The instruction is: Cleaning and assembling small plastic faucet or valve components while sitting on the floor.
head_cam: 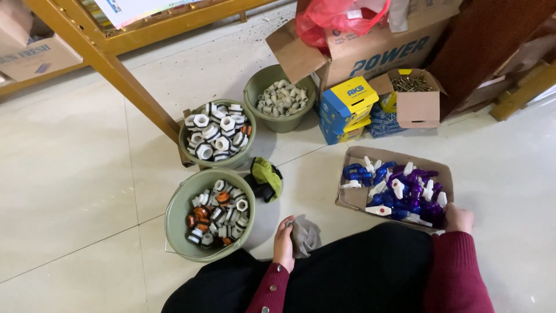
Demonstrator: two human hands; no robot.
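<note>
My left hand grips a crumpled grey cloth just above my lap, beside the nearest green bucket. That bucket holds several white, black and orange threaded pipe fittings. My right hand rests at the near right corner of a shallow cardboard tray and touches its edge; its fingers are partly hidden, and nothing shows in them. The tray is filled with several blue and purple plastic valves with white handles.
A second green bucket of white and black fittings and a third bucket of small pale pipe pieces stand farther off. A green and black rag lies between. Behind are cardboard boxes, a box of screws and a wooden table leg.
</note>
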